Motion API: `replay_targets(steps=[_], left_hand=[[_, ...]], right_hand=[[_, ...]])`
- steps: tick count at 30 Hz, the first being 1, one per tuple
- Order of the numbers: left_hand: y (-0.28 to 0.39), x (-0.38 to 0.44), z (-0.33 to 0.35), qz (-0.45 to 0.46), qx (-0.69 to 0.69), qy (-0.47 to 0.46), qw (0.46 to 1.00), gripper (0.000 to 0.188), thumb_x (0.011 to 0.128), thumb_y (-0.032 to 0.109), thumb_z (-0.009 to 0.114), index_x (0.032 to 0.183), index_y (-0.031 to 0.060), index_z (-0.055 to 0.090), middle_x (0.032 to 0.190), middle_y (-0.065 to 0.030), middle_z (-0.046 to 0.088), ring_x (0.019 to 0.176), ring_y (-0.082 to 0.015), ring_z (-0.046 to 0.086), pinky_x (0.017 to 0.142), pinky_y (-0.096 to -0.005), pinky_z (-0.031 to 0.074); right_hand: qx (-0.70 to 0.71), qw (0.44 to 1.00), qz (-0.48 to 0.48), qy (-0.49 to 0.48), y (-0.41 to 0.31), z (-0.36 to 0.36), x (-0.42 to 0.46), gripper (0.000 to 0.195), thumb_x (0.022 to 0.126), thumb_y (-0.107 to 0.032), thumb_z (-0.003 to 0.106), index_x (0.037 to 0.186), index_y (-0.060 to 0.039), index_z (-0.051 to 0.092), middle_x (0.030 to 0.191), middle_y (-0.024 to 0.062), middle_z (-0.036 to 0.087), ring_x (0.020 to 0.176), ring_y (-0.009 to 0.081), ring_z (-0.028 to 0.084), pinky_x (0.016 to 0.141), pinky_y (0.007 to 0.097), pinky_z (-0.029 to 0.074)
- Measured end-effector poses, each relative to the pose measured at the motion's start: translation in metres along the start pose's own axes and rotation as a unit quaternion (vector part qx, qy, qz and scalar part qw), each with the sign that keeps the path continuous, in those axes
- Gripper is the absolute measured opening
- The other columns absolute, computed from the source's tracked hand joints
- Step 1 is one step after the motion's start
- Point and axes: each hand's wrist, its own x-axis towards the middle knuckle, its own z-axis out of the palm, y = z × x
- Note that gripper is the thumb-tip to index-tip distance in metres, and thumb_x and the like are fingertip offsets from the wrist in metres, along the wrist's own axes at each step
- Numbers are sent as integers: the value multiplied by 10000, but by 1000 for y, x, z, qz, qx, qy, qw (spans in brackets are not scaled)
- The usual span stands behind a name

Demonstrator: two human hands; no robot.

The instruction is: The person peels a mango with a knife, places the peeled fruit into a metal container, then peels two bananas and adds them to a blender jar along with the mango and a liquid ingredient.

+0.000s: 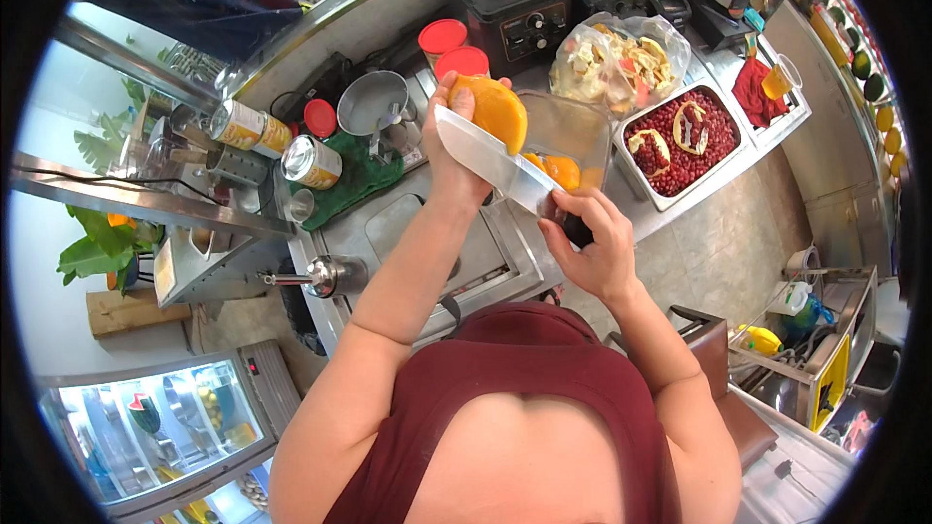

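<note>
A peeled mango (498, 113) rests in my left hand (455, 153), the thumb pressed on its near side. My right hand (598, 244) grips a broad kitchen knife (502, 169) by its dark handle. The blade slants up to the left, its flat side crossing in front of my left palm, close to the mango's lower edge; whether it touches the flesh I cannot tell. Beneath the fruit is a clear plastic container (593, 131), with cut orange mango pieces (559, 169) inside it.
Right of the container stands a steel tray of pomegranate seeds (699, 167). Behind are a plastic bag of peelings (619, 62), a blender base (507, 11) and red-lidded tubs (461, 62). To the left are a can (311, 161) on a green cloth (364, 182) and a steel bowl (373, 102).
</note>
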Motion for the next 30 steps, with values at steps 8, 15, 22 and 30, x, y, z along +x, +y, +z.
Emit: replay_targets(steps=[8,15,22,30], left_hand=[[7,4,-14,33,59,-15,998,333,913,154,491,1207,22,406,1076,-84,556,952,-165,571,791,-293,506],[-9,12,-15,6,34,-70,997,322,912,209,494,1198,63,473,1013,-45,591,660,-126,600,532,-254,510],[-27,22,-39,51,148,-100,982,360,911,196,497,1240,60,439,1054,-50,574,765,-149,601,637,-264,515],[-7,14,-18,0,32,-100,995,366,915,182,499,1246,43,428,1101,-43,550,963,-124,556,798,-248,482]], right_hand=[[-34,999,-10,-12,2,-5,3,308,670,-99,713,944,-57,579,779,69,578,643,231,599,533,305,482],[-64,997,-30,-1,-6,0,15,316,658,-62,726,944,-47,593,804,87,586,635,219,596,552,291,484],[-67,997,-31,23,0,0,12,326,644,-50,746,938,-39,605,816,92,591,631,210,600,554,273,484],[-56,998,-2,12,6,-9,14,295,665,-102,728,930,-65,604,792,63,579,622,210,593,538,294,476]])
